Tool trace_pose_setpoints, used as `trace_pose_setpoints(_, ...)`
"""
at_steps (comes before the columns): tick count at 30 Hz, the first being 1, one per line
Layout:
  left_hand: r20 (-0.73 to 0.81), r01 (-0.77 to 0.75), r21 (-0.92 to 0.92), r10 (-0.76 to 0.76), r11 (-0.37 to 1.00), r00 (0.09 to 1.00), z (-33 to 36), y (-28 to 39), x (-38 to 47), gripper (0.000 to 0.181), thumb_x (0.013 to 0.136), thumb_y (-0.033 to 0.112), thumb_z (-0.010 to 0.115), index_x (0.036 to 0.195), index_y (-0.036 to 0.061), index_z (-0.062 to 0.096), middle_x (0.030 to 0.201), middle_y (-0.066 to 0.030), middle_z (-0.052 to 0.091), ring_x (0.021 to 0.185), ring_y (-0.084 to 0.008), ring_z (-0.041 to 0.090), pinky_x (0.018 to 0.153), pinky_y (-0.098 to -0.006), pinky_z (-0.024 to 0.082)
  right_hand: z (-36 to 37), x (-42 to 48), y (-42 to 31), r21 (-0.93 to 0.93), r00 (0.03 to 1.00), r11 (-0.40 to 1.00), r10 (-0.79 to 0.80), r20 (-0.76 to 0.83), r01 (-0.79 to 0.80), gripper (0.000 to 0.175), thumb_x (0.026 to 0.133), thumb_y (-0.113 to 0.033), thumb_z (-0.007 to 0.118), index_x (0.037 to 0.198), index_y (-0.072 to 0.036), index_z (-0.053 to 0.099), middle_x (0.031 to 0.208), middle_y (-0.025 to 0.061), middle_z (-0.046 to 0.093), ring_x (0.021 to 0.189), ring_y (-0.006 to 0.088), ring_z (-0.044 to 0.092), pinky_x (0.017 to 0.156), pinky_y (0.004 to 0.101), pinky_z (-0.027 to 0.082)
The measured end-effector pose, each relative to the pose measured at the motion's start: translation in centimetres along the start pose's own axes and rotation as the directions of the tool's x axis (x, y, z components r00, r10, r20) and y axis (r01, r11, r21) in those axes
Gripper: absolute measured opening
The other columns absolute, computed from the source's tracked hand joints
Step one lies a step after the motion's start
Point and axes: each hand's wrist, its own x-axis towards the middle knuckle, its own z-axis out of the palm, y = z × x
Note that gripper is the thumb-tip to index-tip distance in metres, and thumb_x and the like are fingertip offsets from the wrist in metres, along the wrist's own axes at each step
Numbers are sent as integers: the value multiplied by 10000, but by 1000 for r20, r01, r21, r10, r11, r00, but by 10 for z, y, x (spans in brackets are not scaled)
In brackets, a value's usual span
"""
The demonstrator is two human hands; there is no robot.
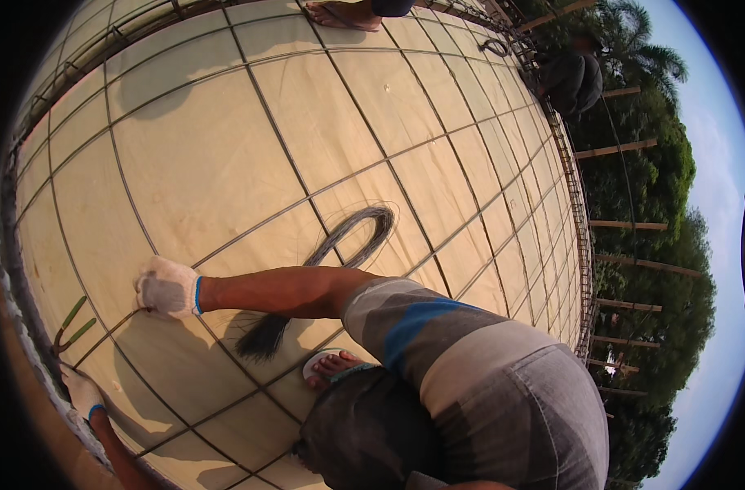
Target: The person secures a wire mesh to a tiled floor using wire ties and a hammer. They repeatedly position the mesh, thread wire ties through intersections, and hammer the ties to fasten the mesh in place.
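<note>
My right hand (166, 288), in a white knit glove with a blue cuff, is closed around a thin steel reinforcing bar (106, 335). At the lower left my left hand (83, 392), gloved alike, reaches the end of that bar by the edge; its fingertips are hard to make out. Pincers with green handles (73, 323) stand beside the left hand, jaws toward the edge. A looped bundle of tie wire (372, 236) lies across the bar grid (294, 168). My right forearm hides its middle, and its loose ends fan out below.
Pale sheet decking (195, 177) lies under the grid. My sandalled foot (332, 365) rests near the wire ends. A co-worker's bare foot (345, 15) is at the top. Another person (571, 79) crouches by the far rebar cage (583, 263). Timber pieces (629, 225) project beyond it.
</note>
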Motion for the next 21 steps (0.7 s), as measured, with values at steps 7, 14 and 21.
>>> trace_pose_setpoints(7, -43, -34, -31, 33, 999, 999, -5, 35, -17, 597, 1074, 180, 347, 1633, -25, 309, 1632, -289, 418, 1369, -466, 554, 1099, -513, 481, -13, -16, 5, -44, 995, 998, 44, 88, -40, 142, 884, -305, 671, 901, -184, 745, 917, 39, 694, 959, 268, 691, 836, 430, 546)
trace_pose_setpoints(14, -229, -82, -180, 39, 980, 973, -33, 35, -45, 454, 1080, 136, 427, 1503, -28, 432, 1426, -332, 562, 1217, -506, 620, 993, -552, 532, -5, 12, -7, -40, 998, 999, -28, 59, 31, 217, 957, -319, 652, 1029, -135, 742, 961, 75, 700, 925, 301, 679, 809, 430, 555)
trace_pose_setpoints(21, -212, 86, -147, -117, 985, 970, -59, 65, -44, 536, 1037, 158, 427, 1545, -14, 444, 1461, -263, 579, 1220, -434, 668, 1020, -519, 552, -16, 34, -29, 2, 994, 1000, 17, 107, -17, 280, 916, -220, 716, 1180, -154, 784, 928, 115, 713, 892, 346, 676, 819, 454, 557)
